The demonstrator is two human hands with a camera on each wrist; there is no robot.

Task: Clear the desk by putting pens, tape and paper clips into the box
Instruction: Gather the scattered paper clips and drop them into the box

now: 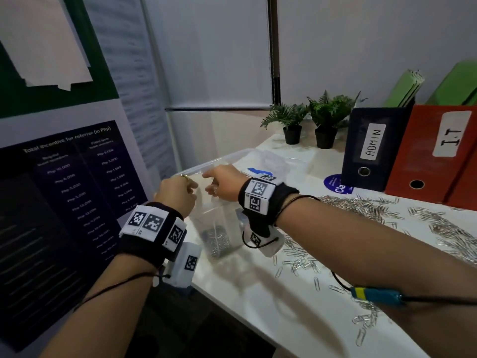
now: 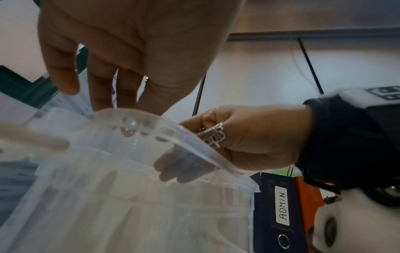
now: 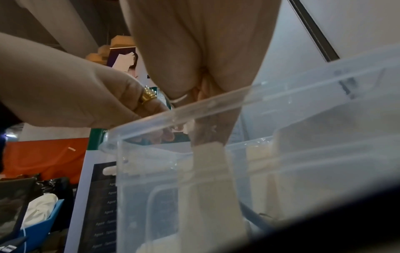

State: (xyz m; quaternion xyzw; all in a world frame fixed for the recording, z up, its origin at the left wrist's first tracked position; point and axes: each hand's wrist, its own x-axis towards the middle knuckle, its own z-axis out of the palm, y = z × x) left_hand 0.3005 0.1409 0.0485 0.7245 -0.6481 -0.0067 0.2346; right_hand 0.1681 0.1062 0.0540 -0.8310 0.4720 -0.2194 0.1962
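Two hands met over the clear box (image 1: 219, 228) at the worktop's (image 1: 258, 301) left edge. Paper clips (image 1: 361, 205) lay spread to its right, with more piled inside the box. From the left wrist, the left hand (image 2: 134, 51) hung loose-fingered, holding nothing, while the right hand (image 2: 249, 137) curled over the box rim (image 2: 194, 142). From the right wrist, the right hand's fingers (image 3: 207, 130) dipped inside the box wall (image 3: 216, 188).

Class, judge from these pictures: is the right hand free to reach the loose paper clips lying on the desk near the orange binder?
Probably not at once: the right hand grips the clear plastic box's rim. Once it lets go, nothing seems to block the way to the paper clips.
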